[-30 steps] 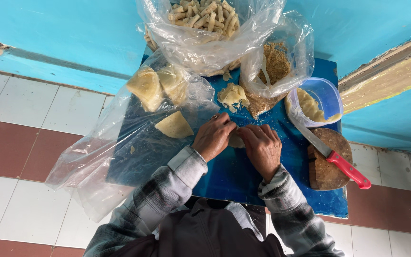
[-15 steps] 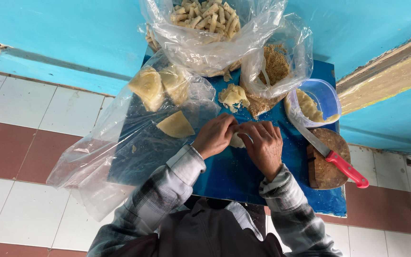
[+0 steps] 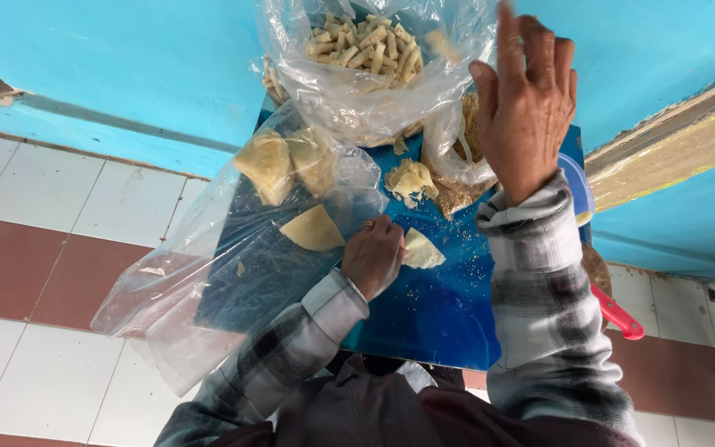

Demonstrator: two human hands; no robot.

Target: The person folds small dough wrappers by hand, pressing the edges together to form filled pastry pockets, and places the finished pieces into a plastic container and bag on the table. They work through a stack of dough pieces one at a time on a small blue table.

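The right hand (image 3: 527,99) has lifted off the table (image 3: 432,306), fingers spread, toward the bag (image 3: 374,74); the left hand (image 3: 372,257) stays, fingers pressed on the dough (image 3: 420,250).

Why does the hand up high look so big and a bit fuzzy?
Head view: the right hand is raised close to the camera, so it looks large and its fingertips smear with motion; the left hand on the folded wrapper is sharp; soft even light, and glare streaks the clear plastic bag.
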